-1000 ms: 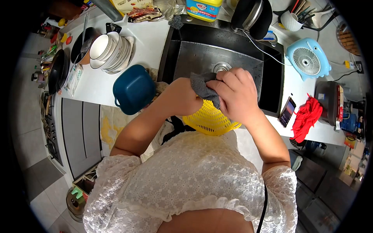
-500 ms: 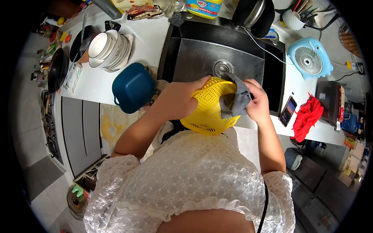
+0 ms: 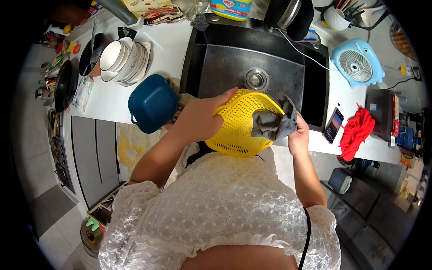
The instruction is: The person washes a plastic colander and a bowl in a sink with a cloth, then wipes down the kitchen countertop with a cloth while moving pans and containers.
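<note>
A yellow perforated basket (image 3: pixel 236 123) is tilted in front of my body, at the near edge of the black sink (image 3: pixel 225 60). My left hand (image 3: pixel 198 118) grips its left rim, thumb along the top. On the basket's right side, my right hand (image 3: pixel 299 137) is closed on a grey cloth (image 3: pixel 272 123), which hangs over the rim and partly inside. Some fingers of my right hand are hidden behind the cloth. Left of my left hand, a dark blue basin (image 3: pixel 153 103) rests on the counter's edge.
Stacked white bowls and plates (image 3: pixel 128 60) stand at the left, near dark pans (image 3: pixel 65 85). Right of the sink are a phone (image 3: pixel 333 126), a red cloth (image 3: pixel 356 133) and a light blue fan (image 3: pixel 357 63). A black kettle (image 3: pixel 288 18) stands behind the sink.
The basket, earlier mostly hidden under my hands, now shows its inside. My right hand has moved right with the grey cloth, away from my left hand, to the basket's right rim.
</note>
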A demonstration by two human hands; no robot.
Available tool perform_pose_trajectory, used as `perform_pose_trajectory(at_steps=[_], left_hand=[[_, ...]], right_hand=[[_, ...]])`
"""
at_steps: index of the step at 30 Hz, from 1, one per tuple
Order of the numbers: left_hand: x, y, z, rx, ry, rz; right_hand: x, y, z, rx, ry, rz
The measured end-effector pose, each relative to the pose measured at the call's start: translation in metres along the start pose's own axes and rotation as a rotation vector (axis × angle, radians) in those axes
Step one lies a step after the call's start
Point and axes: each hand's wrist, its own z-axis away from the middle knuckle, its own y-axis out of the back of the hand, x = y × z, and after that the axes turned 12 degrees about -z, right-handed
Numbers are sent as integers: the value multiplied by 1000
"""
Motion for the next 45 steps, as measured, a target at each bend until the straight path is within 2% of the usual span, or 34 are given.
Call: perform_pose_trajectory(at_steps=[1, 3, 5, 7, 10, 13, 15, 18, 28, 34, 36, 39, 40, 42, 45], left_hand=[[1, 0, 0, -3, -1, 1], [4, 2, 2, -35, 48, 36], [4, 3, 0, -22, 9, 21], [4, 2, -1, -13, -29, 7], [8, 7, -4, 23, -159, -67], [19, 12, -4, -90, -154, -111], [12, 6, -6, 60, -267, -108], [13, 8, -4, 23, -239, -81], [15, 7, -3, 89, -291, -198], [18, 7, -4, 4, -254, -253], [14, 2, -5, 108, -329, -227], [17, 1, -7, 117, -360, -235], [19, 3, -8, 118, -360, -236], [23, 8, -9, -34, -289, -311], [21, 7, -6, 28, -273, -231]], right_hand=[[4, -3, 5, 94, -4, -78], [8, -4, 12, 115, -33, -137], [7, -7, 14, 203, -49, -167], [6, 7, 6, 86, 22, -26], [-18, 7, -14, 10, 41, -19], [-40, -1, -26, -74, 41, -6], [-51, -10, -30, -131, 36, 14], [-57, -15, -37, -206, 15, 9], [-70, -27, -61, -293, 67, 96], [-84, -42, -70, -372, 79, 136], [-86, -46, -74, -408, 110, 188], [-91, -57, -75, -486, 178, 305], [-93, -60, -75, -524, 214, 372], [-95, -59, -75, -543, 214, 396], [-90, -52, -73, -546, 167, 367]])
